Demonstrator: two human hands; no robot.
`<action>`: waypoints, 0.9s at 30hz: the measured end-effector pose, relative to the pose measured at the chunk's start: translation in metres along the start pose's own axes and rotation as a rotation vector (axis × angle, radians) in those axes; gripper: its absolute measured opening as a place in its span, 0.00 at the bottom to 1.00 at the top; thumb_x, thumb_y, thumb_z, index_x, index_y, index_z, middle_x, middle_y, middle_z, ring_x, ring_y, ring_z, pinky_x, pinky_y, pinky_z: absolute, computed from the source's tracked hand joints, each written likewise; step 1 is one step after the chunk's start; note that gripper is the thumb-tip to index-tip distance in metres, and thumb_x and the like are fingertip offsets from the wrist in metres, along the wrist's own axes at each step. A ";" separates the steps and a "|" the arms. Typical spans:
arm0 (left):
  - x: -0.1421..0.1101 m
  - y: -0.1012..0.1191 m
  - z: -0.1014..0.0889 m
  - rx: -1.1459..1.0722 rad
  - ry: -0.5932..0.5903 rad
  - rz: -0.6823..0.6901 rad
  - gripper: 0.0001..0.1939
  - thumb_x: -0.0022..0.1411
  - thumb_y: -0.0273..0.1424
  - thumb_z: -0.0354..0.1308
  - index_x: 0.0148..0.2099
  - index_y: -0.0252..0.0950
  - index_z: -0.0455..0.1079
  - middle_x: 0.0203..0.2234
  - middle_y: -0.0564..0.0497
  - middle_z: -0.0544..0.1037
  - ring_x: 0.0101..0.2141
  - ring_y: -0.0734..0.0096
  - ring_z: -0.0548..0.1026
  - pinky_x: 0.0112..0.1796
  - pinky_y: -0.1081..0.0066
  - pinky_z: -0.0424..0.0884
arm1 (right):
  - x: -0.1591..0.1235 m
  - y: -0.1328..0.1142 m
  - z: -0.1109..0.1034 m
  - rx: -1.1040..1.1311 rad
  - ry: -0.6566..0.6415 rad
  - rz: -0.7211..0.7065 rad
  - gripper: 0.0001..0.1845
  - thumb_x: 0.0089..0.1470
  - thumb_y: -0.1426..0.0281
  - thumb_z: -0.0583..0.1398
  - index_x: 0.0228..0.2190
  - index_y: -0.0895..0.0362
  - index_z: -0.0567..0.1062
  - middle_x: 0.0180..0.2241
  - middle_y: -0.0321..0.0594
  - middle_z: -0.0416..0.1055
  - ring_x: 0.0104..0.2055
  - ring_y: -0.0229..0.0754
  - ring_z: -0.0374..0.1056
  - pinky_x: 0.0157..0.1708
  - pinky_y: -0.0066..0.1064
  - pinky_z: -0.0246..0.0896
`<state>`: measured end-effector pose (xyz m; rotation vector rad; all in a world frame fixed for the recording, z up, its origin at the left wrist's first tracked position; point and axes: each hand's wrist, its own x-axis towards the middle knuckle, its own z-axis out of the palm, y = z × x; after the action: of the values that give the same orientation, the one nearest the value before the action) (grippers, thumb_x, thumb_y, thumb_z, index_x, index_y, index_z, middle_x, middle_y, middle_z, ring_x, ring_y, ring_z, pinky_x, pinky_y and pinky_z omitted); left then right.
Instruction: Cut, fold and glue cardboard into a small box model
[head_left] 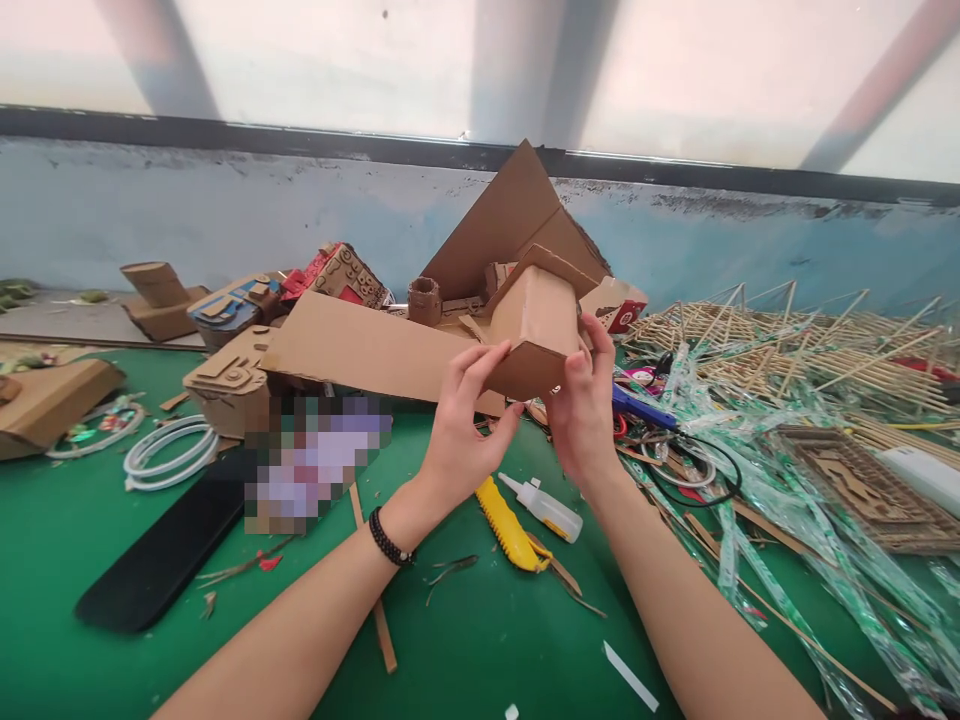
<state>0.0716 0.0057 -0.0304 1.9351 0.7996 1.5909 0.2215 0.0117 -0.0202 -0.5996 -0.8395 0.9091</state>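
Between my two hands, raised above the green table, is a cardboard box (536, 310) with wider flat pieces at its ends. My left hand (469, 420) grips its lower left edge, thumb and fingers apart around the cardboard. On its right side my right hand (585, 410) closes with bent fingers, partly hidden behind the box. Behind it lies a long flat cardboard sheet (367, 345). Below my hands a yellow utility knife (510, 530) rests beside a clear glue bottle (547, 508) with a pointed nozzle.
Cardboard models (229, 380) stand at the left, near coiled white tubing (169, 450) and a long black object (172, 540). A large folded cardboard piece (517, 220) leans near the wall. Wooden sticks (787, 340) and crumpled green-white plastic wrappers (817, 520) cover the right side.
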 end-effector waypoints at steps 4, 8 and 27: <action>0.000 0.004 0.000 -0.014 -0.076 0.057 0.26 0.70 0.31 0.64 0.68 0.49 0.72 0.66 0.42 0.71 0.68 0.50 0.69 0.65 0.51 0.72 | 0.006 -0.006 -0.004 0.174 0.065 0.141 0.26 0.57 0.54 0.69 0.56 0.35 0.75 0.56 0.32 0.79 0.54 0.45 0.77 0.44 0.36 0.77; 0.000 -0.002 0.004 -0.061 0.071 -0.054 0.16 0.69 0.38 0.67 0.56 0.44 0.72 0.58 0.42 0.73 0.62 0.54 0.73 0.59 0.55 0.77 | 0.013 -0.008 -0.011 0.308 0.055 0.262 0.21 0.57 0.49 0.67 0.50 0.41 0.80 0.52 0.34 0.81 0.54 0.49 0.78 0.46 0.43 0.78; 0.039 -0.023 -0.043 -0.618 0.185 -0.447 0.32 0.74 0.61 0.49 0.67 0.52 0.73 0.72 0.51 0.69 0.74 0.54 0.63 0.69 0.54 0.67 | 0.015 0.007 -0.031 0.141 0.045 0.575 0.20 0.51 0.45 0.70 0.36 0.46 0.82 0.36 0.35 0.86 0.45 0.55 0.81 0.38 0.45 0.81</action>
<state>0.0323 0.0498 -0.0119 1.1005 0.6477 1.5117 0.2494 0.0250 -0.0369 -0.7502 -0.5592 1.4576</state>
